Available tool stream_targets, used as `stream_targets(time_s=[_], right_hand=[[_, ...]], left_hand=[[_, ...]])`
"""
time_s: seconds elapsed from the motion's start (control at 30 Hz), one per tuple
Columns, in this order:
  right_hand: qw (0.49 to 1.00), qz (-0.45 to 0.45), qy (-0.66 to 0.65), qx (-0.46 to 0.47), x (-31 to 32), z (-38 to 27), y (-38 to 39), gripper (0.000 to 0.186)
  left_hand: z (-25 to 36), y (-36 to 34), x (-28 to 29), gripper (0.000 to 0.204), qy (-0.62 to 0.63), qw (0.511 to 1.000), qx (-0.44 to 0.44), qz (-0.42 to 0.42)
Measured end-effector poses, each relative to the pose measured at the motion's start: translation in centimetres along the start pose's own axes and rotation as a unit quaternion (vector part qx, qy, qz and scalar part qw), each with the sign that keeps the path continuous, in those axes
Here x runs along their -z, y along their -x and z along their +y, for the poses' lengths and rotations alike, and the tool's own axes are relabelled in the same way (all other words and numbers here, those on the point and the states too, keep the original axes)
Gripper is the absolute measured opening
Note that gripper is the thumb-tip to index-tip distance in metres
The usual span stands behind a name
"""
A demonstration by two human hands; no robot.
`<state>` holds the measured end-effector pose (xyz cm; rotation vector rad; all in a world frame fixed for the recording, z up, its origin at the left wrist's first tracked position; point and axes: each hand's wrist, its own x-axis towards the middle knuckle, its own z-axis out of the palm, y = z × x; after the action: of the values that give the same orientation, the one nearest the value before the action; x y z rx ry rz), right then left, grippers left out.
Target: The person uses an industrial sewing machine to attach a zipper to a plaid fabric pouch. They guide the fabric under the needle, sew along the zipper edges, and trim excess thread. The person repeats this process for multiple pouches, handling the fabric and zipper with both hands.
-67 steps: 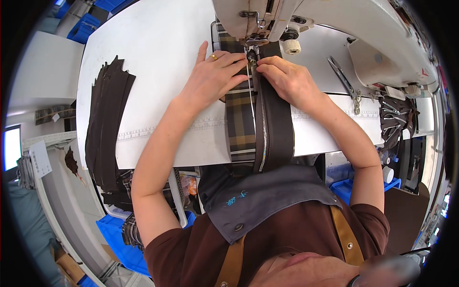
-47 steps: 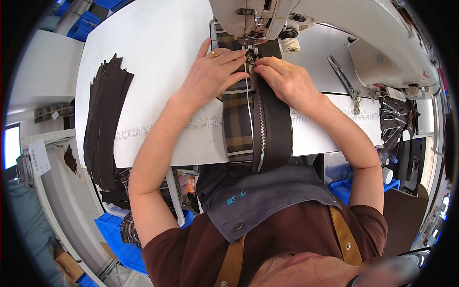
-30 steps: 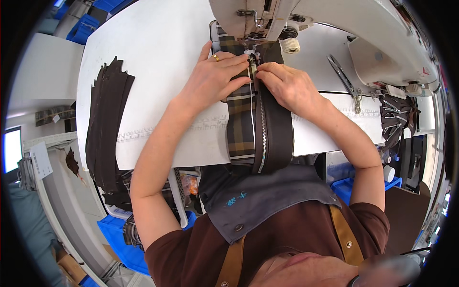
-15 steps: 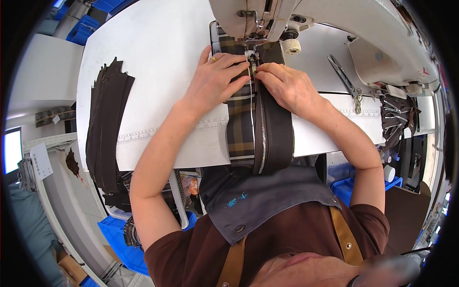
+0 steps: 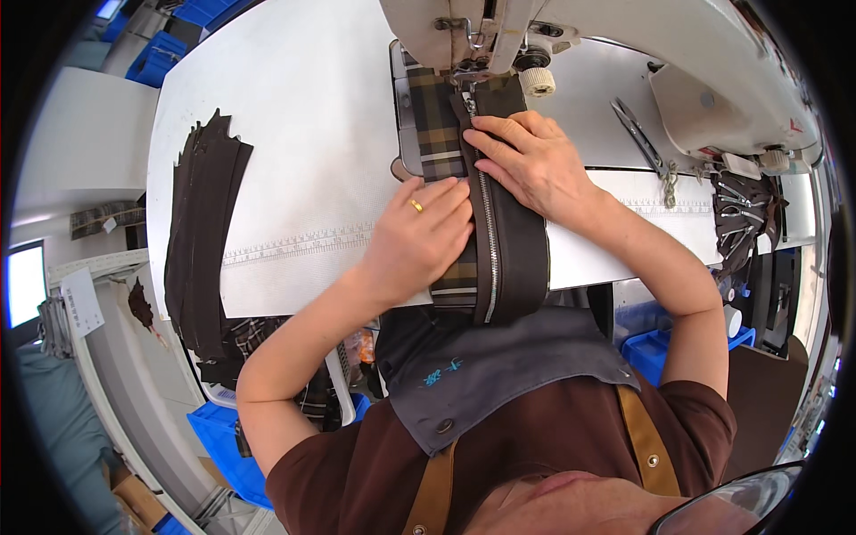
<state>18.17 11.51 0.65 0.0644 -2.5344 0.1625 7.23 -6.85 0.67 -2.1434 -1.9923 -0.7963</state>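
The dark panel [image 5: 517, 250] with its zipper [image 5: 484, 223] lies over plaid fabric [image 5: 437, 125] on the worktop [image 5: 303, 134], its 12 o'clock end under the sewing machine [image 5: 624, 45]. Most of the seam probably remains unsewn. Left hand [image 5: 419, 241] and right hand [image 5: 530, 165] press flat, fingers gripping nothing.

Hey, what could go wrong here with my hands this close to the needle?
The right hand lies flat on the dark strip with its fingertips just below the presser foot, so they might get caught. The left hand presses the plaid fabric beside the zipper; uneven pressure may skew the seam.
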Motion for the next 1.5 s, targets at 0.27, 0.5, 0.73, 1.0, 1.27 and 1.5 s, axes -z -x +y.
stream_targets(time_s=[0.27,0.5,0.73,1.0,1.27,1.5], right_hand=[[1.0,-0.012,0.008,0.0,-0.2,-0.1,0.0,0.032],[1.0,-0.011,0.005,-0.001,-0.1,0.0,0.1,0.032],[1.0,-0.006,0.014,0.001,0.1,-0.3,-0.2,0.031],[0.999,-0.028,0.009,-0.013,0.0,-0.3,0.0,0.03],[0.999,-0.037,-0.016,0.008,0.0,-0.3,-0.5,0.036],[0.997,-0.075,0.01,-0.015,0.4,-0.5,0.1,0.035]], left_hand=[[-5.1,-4.2,-1.3,0.028,-0.102,0.993,-0.033,0.053],[-5.0,-4.3,-1.7,0.023,-0.108,0.994,-0.005,0.032],[-5.1,-5.0,-1.9,0.019,-0.084,0.996,0.014,0.026],[-5.9,-4.7,-2.3,0.018,-0.032,0.997,0.015,0.068],[-6.0,-4.1,-2.9,0.026,-0.068,0.995,0.015,0.077],[-3.1,1.7,3.5,0.029,-0.177,0.98,0.061,0.071]])
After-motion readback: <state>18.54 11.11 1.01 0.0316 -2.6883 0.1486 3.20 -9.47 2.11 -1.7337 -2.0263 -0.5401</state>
